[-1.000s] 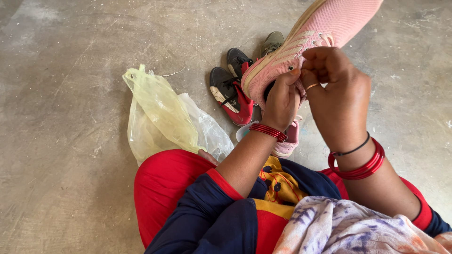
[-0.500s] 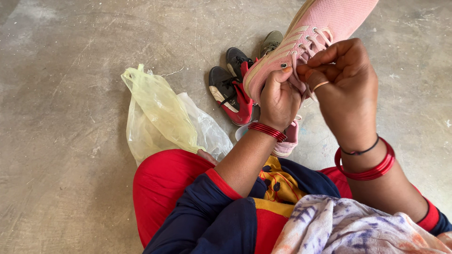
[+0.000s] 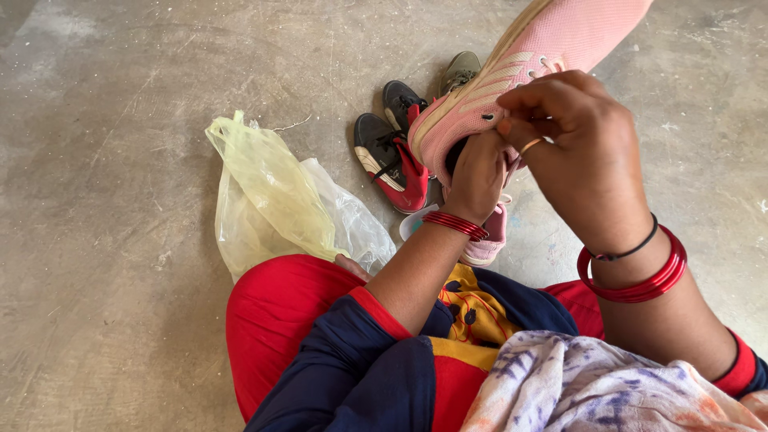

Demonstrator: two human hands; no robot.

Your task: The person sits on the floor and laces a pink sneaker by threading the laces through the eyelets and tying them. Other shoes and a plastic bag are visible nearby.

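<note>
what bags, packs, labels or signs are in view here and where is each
Yellow plastic bag: crumpled, translucent, on the concrete floor left of the shoes.
Clear plastic bag: crumpled, whitish, lying against the yellow one, beside the red-clad knee.
No labels, signs or screens show.

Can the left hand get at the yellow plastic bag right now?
Probably not at once: the left hand is busy holding the pink shoe. The yellow plastic bag lies unobstructed on the floor beside that knee.
</note>
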